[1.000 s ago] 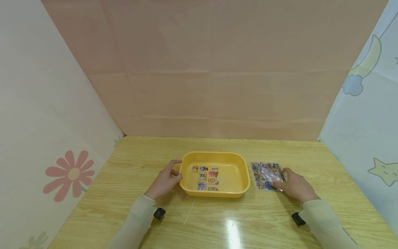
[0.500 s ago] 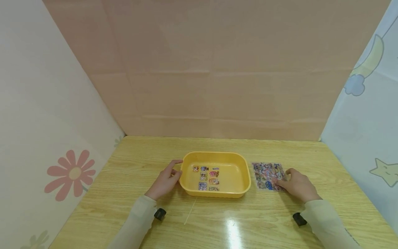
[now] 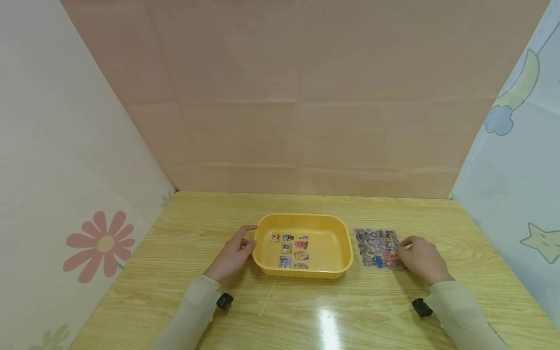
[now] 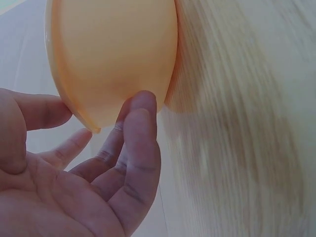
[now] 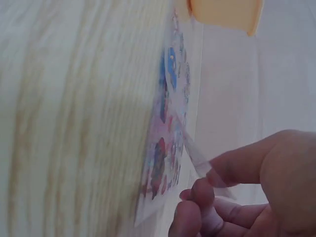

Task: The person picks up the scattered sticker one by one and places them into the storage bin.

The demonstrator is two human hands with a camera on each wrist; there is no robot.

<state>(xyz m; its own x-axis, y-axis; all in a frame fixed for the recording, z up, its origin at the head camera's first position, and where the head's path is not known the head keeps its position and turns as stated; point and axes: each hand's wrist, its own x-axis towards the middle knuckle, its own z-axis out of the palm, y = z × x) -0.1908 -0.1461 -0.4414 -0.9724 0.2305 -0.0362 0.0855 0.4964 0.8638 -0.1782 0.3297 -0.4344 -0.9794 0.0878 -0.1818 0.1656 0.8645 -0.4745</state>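
A yellow plastic basin (image 3: 337, 243) stands on the table, with several small cartoon stickers (image 3: 301, 255) in rows on its floor. My left hand (image 3: 234, 255) holds the basin's left end. In the left wrist view, thumb and fingers meet the rim and outer wall (image 4: 113, 59). Right of the basin lies a clear sticker sheet (image 3: 376, 248) crowded with colourful cartoon figures. At its right edge, my right hand (image 3: 422, 260) pinches a see-through flap (image 5: 197, 160) between thumb and fingers. That flap rises off the sheet in the right wrist view.
The wood-grain table (image 3: 197, 214) backs onto a tan paper-like wall (image 3: 297, 121). Light side panels (image 3: 105, 146) with printed flowers, moon and star bound it left and right. A thin pale strip (image 3: 268, 296) lies in front of the basin.
My right hand has drawn back slightly right, from over the sheet to its right edge. The sheet lies flatter than a second ago. The left hand and basin have stayed put.
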